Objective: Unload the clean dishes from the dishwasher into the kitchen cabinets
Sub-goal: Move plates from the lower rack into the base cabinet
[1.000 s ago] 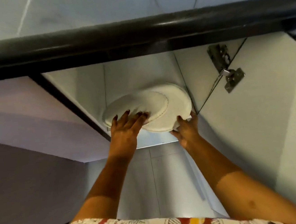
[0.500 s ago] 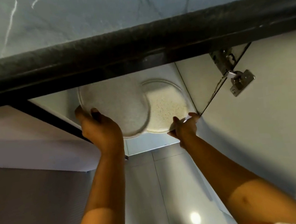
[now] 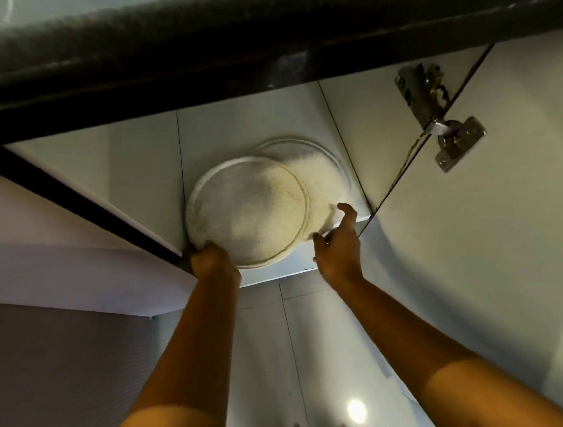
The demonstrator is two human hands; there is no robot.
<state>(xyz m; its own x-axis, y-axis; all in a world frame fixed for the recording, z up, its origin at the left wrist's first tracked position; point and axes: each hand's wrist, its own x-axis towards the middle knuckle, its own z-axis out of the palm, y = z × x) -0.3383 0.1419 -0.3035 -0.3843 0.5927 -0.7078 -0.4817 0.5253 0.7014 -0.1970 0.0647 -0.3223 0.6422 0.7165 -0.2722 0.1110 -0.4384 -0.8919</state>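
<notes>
I look up into an open wall cabinet [image 3: 257, 122]. Two white speckled plates stand on edge on its shelf, overlapping. The front plate [image 3: 249, 213] leans on the left and my left hand [image 3: 210, 259] grips its lower left rim. The back plate [image 3: 321, 175] stands behind it to the right. My right hand [image 3: 338, 245] is at this plate's lower right rim, thumb and fingers curled around the edge.
The cabinet door [image 3: 481, 228] hangs open on the right with a metal hinge [image 3: 444, 128]. A dark beam [image 3: 256, 36] crosses above. A purple cabinet front [image 3: 36, 254] is on the left. Wall tiles [image 3: 286, 350] run below.
My left hand has brought the front plate rightward and deeper onto the shelf, so it overlaps the back plate more. My right hand stays at the back plate's lower edge.
</notes>
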